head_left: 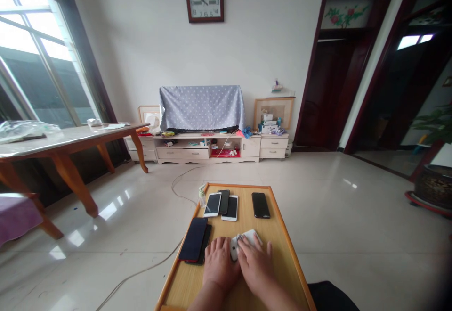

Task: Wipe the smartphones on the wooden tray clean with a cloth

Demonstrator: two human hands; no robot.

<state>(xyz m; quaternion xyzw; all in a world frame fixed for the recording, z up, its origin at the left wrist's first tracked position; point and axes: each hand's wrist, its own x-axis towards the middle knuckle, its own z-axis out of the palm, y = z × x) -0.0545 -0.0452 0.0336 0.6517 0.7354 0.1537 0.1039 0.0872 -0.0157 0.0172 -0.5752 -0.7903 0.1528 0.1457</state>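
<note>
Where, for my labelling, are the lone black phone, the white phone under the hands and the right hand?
Lone black flat phone (260, 205): head view, screen middle.
White flat phone (251, 234): head view, uncovered far corner.
Right hand (257, 266): head view, back of hand.

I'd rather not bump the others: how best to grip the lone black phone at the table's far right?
Probably pinch the black phone across its long edges, coming from above on the right hand side: it lies flat on the table, apart, both edges free.

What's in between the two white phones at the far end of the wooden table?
A black phone lies between the left white phone and the right white phone, as the head view shows.
</note>
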